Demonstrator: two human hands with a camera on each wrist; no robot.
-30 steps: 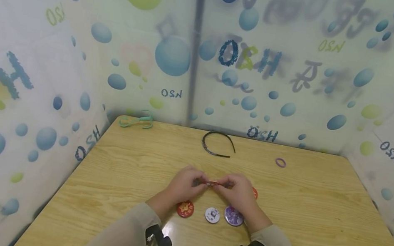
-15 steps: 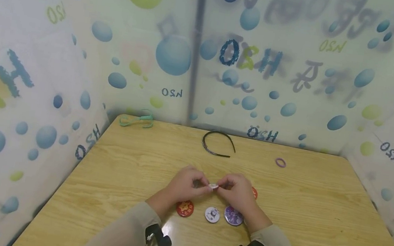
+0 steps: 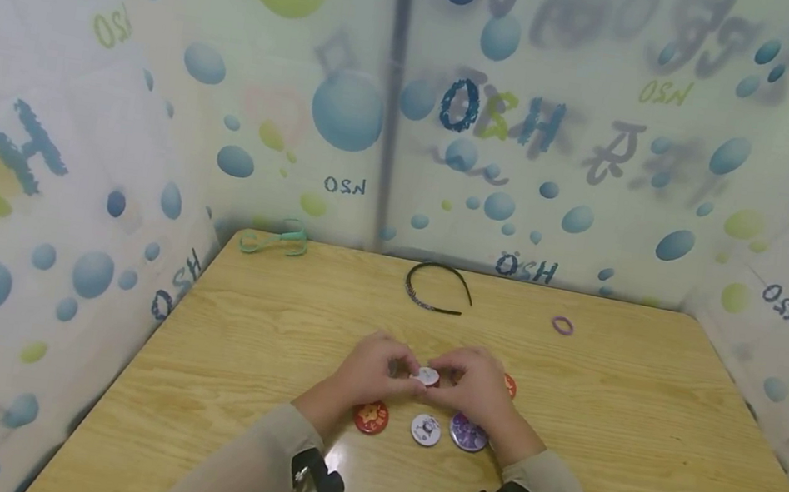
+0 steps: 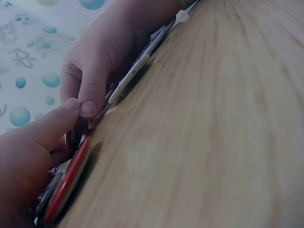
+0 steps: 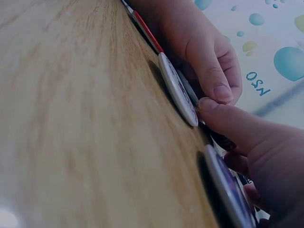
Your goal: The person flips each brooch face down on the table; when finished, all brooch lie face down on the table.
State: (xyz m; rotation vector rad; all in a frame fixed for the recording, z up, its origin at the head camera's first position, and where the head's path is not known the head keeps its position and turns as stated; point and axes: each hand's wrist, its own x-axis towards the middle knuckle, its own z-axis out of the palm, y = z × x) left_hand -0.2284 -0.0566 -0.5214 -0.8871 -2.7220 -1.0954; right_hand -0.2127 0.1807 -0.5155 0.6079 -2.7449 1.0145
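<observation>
At the far left of the table (image 3: 641,432), near its back edge, lies a green wire-like item (image 3: 274,239); its type is hard to make out. The left sleeve (image 3: 243,460) enters from the lower edge, where it is cut off, and slopes inward to a black wrist mount (image 3: 317,475). The left hand (image 3: 373,367) is turned inward, thumb below and fingers bent above, pinching the left edge of a small white-faced disc (image 3: 427,377) with a red rim. Below the left wrist lies a red disc (image 3: 371,418), its upper left part covered by that wrist. The white-faced disc is held between both hands at the centre, above the table; its print is too small to read, and in both wrist views thumbs and fingers largely hide it. A black headband (image 3: 410,293) lies behind the hands. Nearer the person lies a white disc (image 3: 425,430), then, just beside it, a purple disc (image 3: 468,432), partly covered by the right wrist. The right hand (image 3: 477,384) mirrors the left, pinching the held disc's right edge between thumb and fingers. An orange-red disc (image 3: 511,386) shows only as a sliver behind it. Farther right and back lies a purple ring (image 3: 562,326)
</observation>
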